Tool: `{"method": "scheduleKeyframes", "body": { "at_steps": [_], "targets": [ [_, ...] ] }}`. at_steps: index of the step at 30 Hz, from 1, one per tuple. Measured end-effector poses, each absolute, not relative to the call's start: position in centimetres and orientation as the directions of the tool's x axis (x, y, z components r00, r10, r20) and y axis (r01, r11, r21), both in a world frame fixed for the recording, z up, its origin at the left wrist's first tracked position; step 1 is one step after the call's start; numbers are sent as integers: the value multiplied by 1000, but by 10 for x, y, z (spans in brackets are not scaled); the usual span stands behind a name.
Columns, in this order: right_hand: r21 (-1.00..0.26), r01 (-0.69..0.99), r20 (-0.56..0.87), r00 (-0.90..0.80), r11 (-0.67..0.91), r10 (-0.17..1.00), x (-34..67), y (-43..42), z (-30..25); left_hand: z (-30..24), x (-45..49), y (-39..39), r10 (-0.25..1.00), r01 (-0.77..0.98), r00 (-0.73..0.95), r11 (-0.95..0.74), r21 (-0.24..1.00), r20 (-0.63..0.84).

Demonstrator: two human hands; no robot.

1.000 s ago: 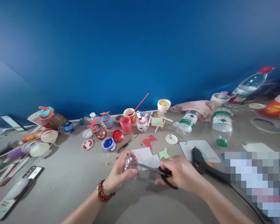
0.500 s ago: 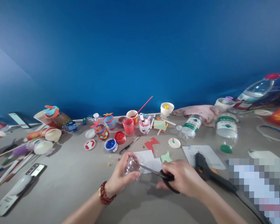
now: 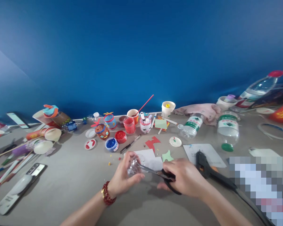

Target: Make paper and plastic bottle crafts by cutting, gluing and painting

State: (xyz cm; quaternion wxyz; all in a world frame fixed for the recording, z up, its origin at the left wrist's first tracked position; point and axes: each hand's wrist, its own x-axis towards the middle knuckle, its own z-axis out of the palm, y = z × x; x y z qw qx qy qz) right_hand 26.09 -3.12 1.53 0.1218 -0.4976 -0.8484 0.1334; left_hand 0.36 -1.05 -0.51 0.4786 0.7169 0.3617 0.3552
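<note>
My left hand [image 3: 124, 174], with a red bead bracelet [image 3: 107, 193] at the wrist, is closed around a small piece of clear plastic bottle [image 3: 133, 166]. Black-handled scissors [image 3: 155, 171] are in my right hand [image 3: 184, 177], fingers wrapped round the handles. Their blades point left and reach the edge of the clear plastic; whether they cut into it I cannot make out. Behind the hands lies white paper [image 3: 153, 160] with a pencil drawing. Close to the scissors is a pale green paper scrap [image 3: 167, 156].
A black glue gun [image 3: 204, 164] rests right of my right hand, its cable running forward. Open paint jars [image 3: 112, 144], decorated cups [image 3: 102, 131] and a red paper scrap [image 3: 152, 144] sit beyond. Bottles [image 3: 227, 130] stand at right; a phone [image 3: 21, 188] lies left.
The left thumb has lifted slightly away from the plastic, and the fingers have shifted a little. The scissors stay at the plastic's edge. The whole view has shifted slightly.
</note>
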Motion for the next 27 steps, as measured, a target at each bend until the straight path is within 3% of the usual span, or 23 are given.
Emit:
{"method": "scheduleKeyframes", "body": {
  "at_steps": [17,27],
  "targets": [
    [-338,825,75,-455,452,887,260,-31,10,-4,6,-12,877,150,443,-278,949,187],
    [-325,840,70,-438,435,896,259,-32,12,-3,4,-12,883,235,414,-337,912,220]
  ]
}}
